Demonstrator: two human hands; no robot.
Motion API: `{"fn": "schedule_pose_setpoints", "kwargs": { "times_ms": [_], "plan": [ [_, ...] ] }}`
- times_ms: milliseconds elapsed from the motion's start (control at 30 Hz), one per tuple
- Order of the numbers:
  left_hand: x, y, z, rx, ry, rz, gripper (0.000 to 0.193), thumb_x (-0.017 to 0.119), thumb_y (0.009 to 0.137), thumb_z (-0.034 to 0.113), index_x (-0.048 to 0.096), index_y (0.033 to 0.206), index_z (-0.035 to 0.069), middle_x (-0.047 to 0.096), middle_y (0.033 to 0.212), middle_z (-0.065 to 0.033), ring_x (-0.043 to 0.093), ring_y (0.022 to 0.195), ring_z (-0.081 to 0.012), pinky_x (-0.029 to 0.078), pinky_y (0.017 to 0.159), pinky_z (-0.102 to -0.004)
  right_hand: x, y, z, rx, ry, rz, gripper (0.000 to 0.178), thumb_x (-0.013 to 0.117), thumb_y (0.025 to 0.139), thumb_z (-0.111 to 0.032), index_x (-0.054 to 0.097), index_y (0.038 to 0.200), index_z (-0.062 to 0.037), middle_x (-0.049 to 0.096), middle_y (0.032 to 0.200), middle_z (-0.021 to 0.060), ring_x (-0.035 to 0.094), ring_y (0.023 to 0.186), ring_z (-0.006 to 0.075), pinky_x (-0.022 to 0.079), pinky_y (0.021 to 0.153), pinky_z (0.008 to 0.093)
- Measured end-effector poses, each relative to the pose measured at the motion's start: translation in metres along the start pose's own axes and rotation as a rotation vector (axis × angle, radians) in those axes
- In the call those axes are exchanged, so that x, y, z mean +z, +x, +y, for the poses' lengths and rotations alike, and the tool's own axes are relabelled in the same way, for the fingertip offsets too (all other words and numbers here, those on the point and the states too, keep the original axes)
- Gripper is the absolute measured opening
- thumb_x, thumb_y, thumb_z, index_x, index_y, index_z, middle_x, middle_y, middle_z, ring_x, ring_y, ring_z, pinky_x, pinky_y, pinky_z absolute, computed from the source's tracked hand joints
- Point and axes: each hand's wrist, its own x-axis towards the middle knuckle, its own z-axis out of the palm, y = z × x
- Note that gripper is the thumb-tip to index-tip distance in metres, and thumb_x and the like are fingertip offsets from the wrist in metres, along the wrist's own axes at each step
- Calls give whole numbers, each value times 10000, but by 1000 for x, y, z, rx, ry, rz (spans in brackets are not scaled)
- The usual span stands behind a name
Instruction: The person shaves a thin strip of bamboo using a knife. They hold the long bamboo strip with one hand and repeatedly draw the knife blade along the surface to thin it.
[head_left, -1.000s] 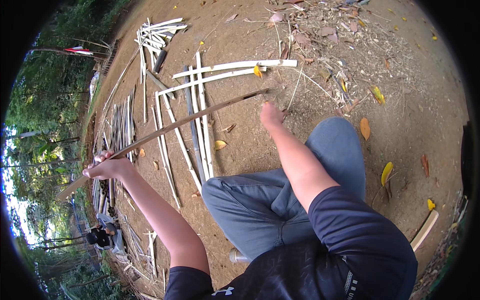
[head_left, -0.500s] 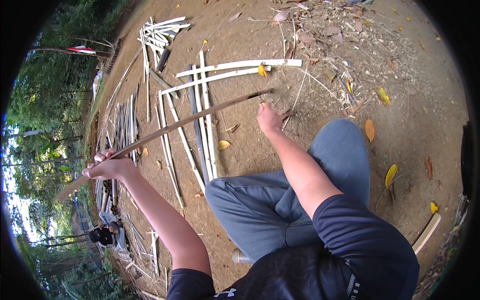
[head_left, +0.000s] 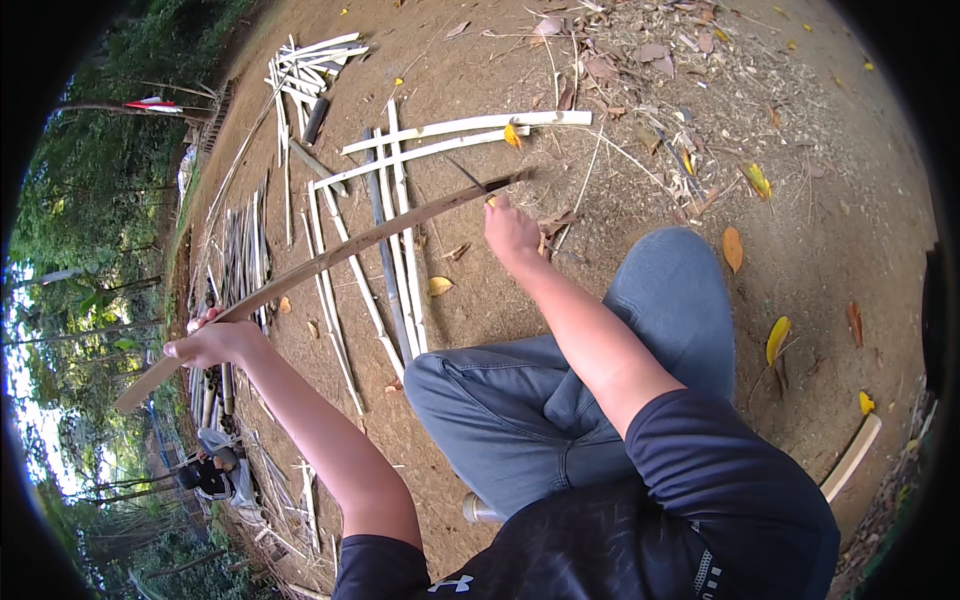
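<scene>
A long brown bamboo strip (head_left: 350,247) slants across in front of me, from low on the left up to the middle. My left hand (head_left: 213,343) is closed around it near its lower left end. My right hand (head_left: 512,235) is a fist on the handle of a knife (head_left: 464,173); its thin dark blade points up and left. The blade crosses the strip close to the strip's far end, which is darker there. Whether the edge bites into the strip is too small to tell.
Pale bamboo strips (head_left: 460,128) lie crossed on the dirt ahead, with a heap of strips (head_left: 315,65) beyond. Darker poles (head_left: 245,255) are stacked at the left. Another person (head_left: 215,470) sits at the far left. My bent knee (head_left: 672,285) is near my right forearm.
My right hand has moved left and slightly up along the strip, and more of the knife blade shows now. The left hand keeps its hold in about the same place.
</scene>
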Motion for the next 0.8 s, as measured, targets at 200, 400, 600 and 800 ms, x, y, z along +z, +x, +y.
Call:
{"fn": "schedule_pose_setpoints", "kwargs": {
  "times_ms": [200, 400, 600, 800],
  "plan": [
    [-1, 5, -3, 10, 10, -21, 406, 288, 1062, 432, 301, 1141, 33, 400, 702, -32, 463, 532, -144, 435, 473, -267, -14, 12, 9, 229, -18, 88, 350, 448, 1034, -315, 561, 1178, -16, 730, 1023, 181, 724, 948, 333, 574, 793, 453],
    [-4, 14, -9, -22, -13, -23, 381, 304, 1052, 441, 295, 1070, 60, 400, 740, -37, 443, 529, -140, 423, 471, -285, 3, 19, 9, -15, 89, -149, 373, 436, 1040, -339, 563, 1182, -18, 713, 1089, 191, 701, 1029, 336, 569, 830, 455],
    [-2, 9, -6, 11, -28, -42, 421, 290, 1062, 454, 310, 1092, 35, 397, 707, -31, 458, 525, -141, 436, 470, -272, 7, 33, 35, 302, 41, 119, 417, 367, 1052, -371, 569, 1163, -23, 700, 1054, 227, 692, 1004, 381, 541, 853, 507],
    [2, 10, -9, 26, 27, -24, 424, 308, 1061, 446, 301, 1106, 25, 420, 730, -49, 477, 554, -162, 455, 493, -299, 10, 26, 30, 162, 105, -12, 407, 379, 1042, -363, 590, 1148, -32, 699, 1084, 210, 670, 1052, 398, 513, 909, 510]
  ]
}}
